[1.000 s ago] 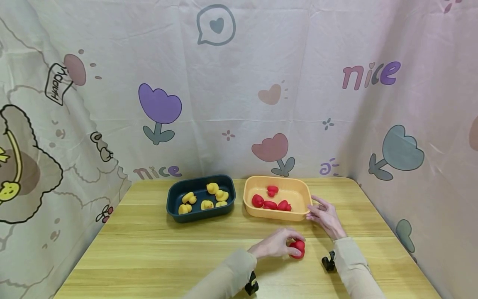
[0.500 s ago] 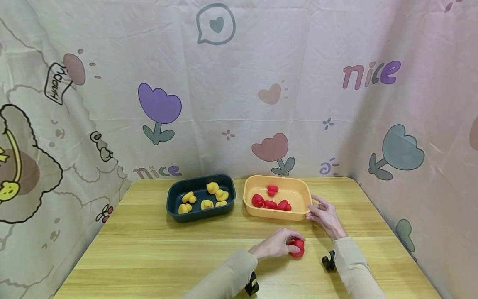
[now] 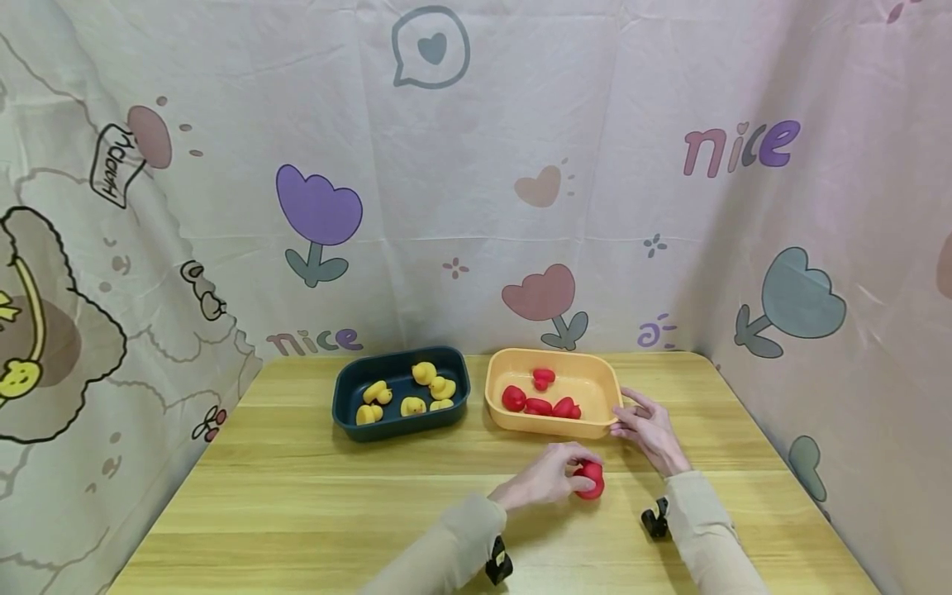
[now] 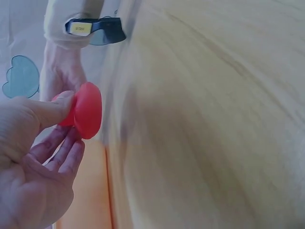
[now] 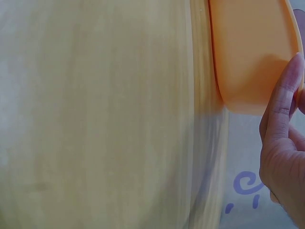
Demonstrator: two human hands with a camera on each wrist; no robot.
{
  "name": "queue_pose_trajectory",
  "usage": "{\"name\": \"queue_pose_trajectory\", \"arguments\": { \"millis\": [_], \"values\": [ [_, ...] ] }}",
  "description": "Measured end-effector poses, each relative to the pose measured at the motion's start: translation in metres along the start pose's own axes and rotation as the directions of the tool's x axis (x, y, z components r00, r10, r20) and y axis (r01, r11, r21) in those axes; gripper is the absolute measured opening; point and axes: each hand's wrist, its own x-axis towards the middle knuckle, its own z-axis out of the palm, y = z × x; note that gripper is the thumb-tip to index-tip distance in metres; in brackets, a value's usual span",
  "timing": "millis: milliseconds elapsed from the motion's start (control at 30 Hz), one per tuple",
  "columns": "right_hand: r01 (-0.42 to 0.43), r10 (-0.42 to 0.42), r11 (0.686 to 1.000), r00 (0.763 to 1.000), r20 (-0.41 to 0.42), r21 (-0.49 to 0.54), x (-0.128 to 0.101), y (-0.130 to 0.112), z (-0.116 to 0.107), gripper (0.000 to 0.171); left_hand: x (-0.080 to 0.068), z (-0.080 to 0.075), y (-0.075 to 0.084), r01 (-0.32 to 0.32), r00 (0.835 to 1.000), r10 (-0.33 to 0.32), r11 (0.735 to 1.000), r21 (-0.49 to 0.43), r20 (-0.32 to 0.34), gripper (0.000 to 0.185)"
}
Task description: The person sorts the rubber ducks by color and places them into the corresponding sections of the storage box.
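Note:
My left hand (image 3: 546, 478) pinches a red rubber duck (image 3: 591, 481) between thumb and fingers, in front of the orange-yellow box. In the left wrist view the duck (image 4: 88, 110) shows its smooth base, just above the tabletop. My right hand (image 3: 650, 434) holds the right end of the orange-yellow box (image 3: 554, 425), its fingers at the near corner. The right wrist view has the right hand (image 5: 286, 138) against the box's corner, fingertips at the rim. Inside that box lie several red ducks (image 3: 537, 406).
A dark blue box (image 3: 402, 426) with several yellow ducks (image 3: 424, 373) stands to the left of the orange-yellow one. Both sit at the back of the wooden table (image 3: 297, 512), before a patterned cloth (image 3: 446, 207). Black wrist cameras (image 3: 654, 521) hang from the sleeves.
My left hand has moved slightly away from me with the red duck, towards the orange-yellow box. My right hand has stayed on the box.

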Motion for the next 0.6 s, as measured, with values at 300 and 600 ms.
{"name": "queue_pose_trajectory", "arguments": {
  "millis": [300, 600],
  "values": [
    [0.002, -0.002, 1.000, 1.000, 0.006, -0.010, 0.001, 0.000, -0.001, 0.069, 0.004, -0.013, 0.001, 0.033, 0.990, -0.040, 0.998, -0.061, -0.133, 0.033],
    [-0.005, 0.005, 1.000, 1.000, -0.001, 0.001, 0.000, 0.000, 0.000, 0.069, 0.010, -0.020, -0.001, 0.040, 0.971, -0.080, 0.983, -0.177, -0.225, 0.035]
  ]
}}
